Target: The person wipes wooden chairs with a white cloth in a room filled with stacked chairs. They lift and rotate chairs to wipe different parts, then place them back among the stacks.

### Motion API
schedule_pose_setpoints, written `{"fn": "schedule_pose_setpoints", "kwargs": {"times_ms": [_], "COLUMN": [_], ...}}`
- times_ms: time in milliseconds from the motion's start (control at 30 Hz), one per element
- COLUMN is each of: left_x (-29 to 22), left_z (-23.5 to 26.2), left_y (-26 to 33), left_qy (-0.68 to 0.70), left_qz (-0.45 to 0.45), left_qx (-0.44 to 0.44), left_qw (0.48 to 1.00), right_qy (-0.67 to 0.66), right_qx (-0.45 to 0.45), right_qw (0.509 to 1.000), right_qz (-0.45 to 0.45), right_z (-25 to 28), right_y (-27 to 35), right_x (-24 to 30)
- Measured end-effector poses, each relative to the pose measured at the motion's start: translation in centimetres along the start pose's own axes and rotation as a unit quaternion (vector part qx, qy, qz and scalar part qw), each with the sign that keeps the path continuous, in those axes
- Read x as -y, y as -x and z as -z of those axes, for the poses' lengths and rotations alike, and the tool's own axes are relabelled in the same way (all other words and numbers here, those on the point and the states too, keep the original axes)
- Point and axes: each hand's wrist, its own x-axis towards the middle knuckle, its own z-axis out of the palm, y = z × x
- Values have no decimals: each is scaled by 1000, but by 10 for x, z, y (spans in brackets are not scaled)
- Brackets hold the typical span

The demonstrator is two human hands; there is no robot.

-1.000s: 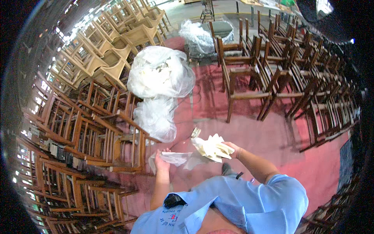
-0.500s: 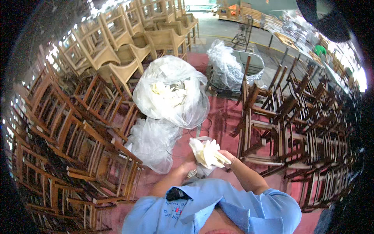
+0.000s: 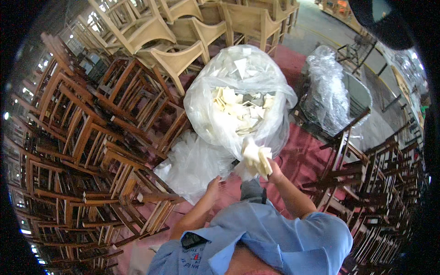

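Observation:
In my right hand is a bundle of cream, sheet-like pieces, with some thin whitish plastic hanging at its side. The bundle is at the near edge of a big clear plastic bag, whose wide mouth shows many loose cream and white pieces inside. My left hand holds nothing that I can see; its fingers look apart, though small in view. It is nearest to a crumpled heap of clear plastic on the red floor.
Dark brown wooden chair frames are stacked along the left, and more dark frames stand on the right. Pale wooden chairs are crowded behind the bag. A plastic-wrapped item stands at the far right on the red floor.
My view has shifted toward the bag, which now appears closer. The bundle has moved forward to the bag's edge in my right hand. My left hand has come away from it, leftward.

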Motion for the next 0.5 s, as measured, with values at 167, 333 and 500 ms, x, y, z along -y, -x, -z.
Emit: {"fn": "schedule_pose_setpoints", "kwargs": {"times_ms": [167,333,500], "left_x": [-108,-242,-403], "left_z": [-1,23,-79], "left_y": [-125,-296,-423], "left_qy": [-42,-389,-425], "left_qz": [129,-75,-104], "left_qx": [-127,-190,-338], "left_qw": [983,898,833], "right_qy": [-25,-55,92], "right_qx": [-174,-276,-350], "right_qw": [983,952,929], "right_qz": [54,-116,-78], "right_z": [109,99,143], "right_y": [-151,-208,-219], "right_x": [29,67,30]}}
